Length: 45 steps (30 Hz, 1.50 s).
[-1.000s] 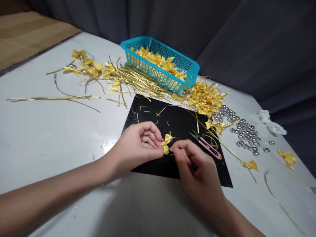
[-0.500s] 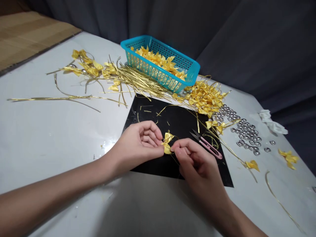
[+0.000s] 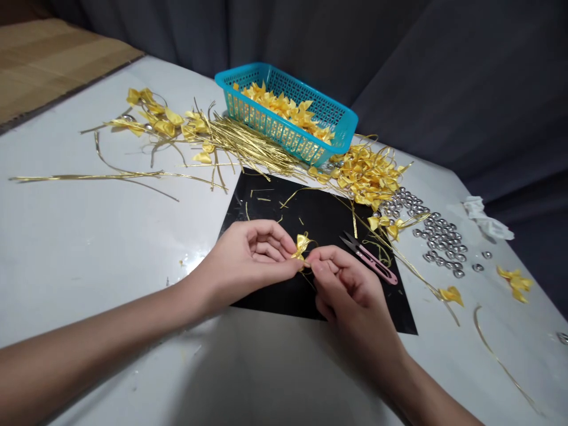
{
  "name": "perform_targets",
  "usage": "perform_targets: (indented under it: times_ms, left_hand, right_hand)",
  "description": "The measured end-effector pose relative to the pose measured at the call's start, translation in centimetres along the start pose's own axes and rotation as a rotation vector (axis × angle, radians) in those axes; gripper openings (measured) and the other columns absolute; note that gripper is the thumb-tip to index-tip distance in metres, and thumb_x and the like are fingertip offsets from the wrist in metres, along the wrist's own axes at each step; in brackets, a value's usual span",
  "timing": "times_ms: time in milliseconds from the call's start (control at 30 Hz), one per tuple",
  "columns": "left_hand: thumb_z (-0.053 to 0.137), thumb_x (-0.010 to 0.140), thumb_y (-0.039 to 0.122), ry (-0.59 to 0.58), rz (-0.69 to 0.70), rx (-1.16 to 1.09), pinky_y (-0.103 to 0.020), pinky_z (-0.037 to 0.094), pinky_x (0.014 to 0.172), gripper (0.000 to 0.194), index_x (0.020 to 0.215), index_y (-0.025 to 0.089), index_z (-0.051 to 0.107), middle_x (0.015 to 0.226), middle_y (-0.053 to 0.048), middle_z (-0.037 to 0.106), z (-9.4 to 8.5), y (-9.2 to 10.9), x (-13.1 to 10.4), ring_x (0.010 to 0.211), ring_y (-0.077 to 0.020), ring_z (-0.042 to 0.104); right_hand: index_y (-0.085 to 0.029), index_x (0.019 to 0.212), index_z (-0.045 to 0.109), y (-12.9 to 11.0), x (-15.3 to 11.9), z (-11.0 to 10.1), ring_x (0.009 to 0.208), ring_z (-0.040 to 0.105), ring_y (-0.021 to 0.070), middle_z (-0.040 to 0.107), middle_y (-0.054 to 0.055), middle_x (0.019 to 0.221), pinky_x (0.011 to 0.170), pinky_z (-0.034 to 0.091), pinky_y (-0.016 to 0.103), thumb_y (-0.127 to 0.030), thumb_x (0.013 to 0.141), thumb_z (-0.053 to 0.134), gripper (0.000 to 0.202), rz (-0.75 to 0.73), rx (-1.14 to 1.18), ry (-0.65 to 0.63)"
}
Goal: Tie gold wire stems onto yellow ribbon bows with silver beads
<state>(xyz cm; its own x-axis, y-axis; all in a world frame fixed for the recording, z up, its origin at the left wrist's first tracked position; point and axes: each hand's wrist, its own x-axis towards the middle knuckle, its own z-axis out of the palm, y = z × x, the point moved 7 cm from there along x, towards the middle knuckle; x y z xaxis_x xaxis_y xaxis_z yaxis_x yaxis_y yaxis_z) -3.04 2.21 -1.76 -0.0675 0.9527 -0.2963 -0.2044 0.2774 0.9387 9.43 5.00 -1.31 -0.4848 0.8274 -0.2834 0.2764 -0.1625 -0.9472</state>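
Between my hands is a small yellow ribbon bow, above a black mat. My left hand pinches the bow from the left, its other fingers curled. My right hand closes thumb and forefinger at the bow's right side, on a thin gold cord that loops from it. The tips of both hands nearly meet, and the lower part of the bow is hidden behind my left thumb. Pink thread snips lie on the mat just beyond my right hand.
A blue basket of yellow bows stands at the back. Gold cords lie before it, with finished-looking bows heaped to its right. Silver beads spread over the white table. A crumpled white piece lies far right.
My left thumb has moved right across the lower part of the bow. My right fingertips have shifted slightly left, closer to it. The view has moved a little.
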Motion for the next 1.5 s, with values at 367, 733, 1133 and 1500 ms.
perform_targets:
  times_ms: [367, 733, 1133, 1500]
  left_hand:
    - [0.073, 0.056, 0.011, 0.047, -0.060, -0.061, -0.013, 0.042, 0.052, 0.015, 0.064, 0.014, 0.061, 0.056, 0.004, 0.060, -0.3, -0.1, 0.5, 0.052, -0.0048, 0.055]
    - [0.074, 0.060, 0.011, 0.013, -0.066, -0.058, -0.009, 0.044, 0.055, 0.014, 0.070, 0.012, 0.064, 0.058, 0.004, 0.062, -0.3, -0.1, 0.3, 0.056, -0.0030, 0.056]
    - [0.075, 0.060, 0.013, 0.017, -0.047, -0.076, -0.007, 0.043, 0.052, 0.016, 0.067, 0.011, 0.061, 0.056, 0.005, 0.061, -0.2, -0.1, 0.5, 0.052, -0.0014, 0.054]
    - [0.073, 0.058, 0.012, 0.019, -0.053, -0.098, -0.007, 0.041, 0.052, 0.014, 0.068, 0.011, 0.064, 0.056, 0.005, 0.061, -0.3, -0.2, 0.2, 0.052, -0.0010, 0.054]
  right_hand:
    - [-0.018, 0.077, 0.050, 0.0, -0.1, -0.1, 0.038, 0.020, 0.0039, 0.027, -0.011, 0.048, 0.035, 0.016, 0.017, -0.039, 0.081, 0.054, 0.021, 0.008, 0.021, 0.029]
    - [-0.019, 0.077, 0.051, 0.5, 0.0, 0.2, 0.037, 0.017, 0.0025, 0.026, -0.012, 0.046, 0.034, 0.016, 0.015, -0.036, 0.079, 0.058, 0.019, 0.097, 0.194, -0.019]
    - [-0.018, 0.078, 0.051, 0.5, -0.1, 0.6, 0.037, 0.015, 0.0019, 0.026, -0.013, 0.046, 0.033, 0.018, 0.014, -0.035, 0.083, 0.056, 0.018, 0.070, 0.245, -0.024]
    - [-0.019, 0.079, 0.052, 0.1, -0.4, -0.1, 0.040, 0.018, 0.0035, 0.026, -0.011, 0.048, 0.036, 0.015, 0.017, -0.036, 0.086, 0.052, 0.018, -0.004, 0.098, 0.012]
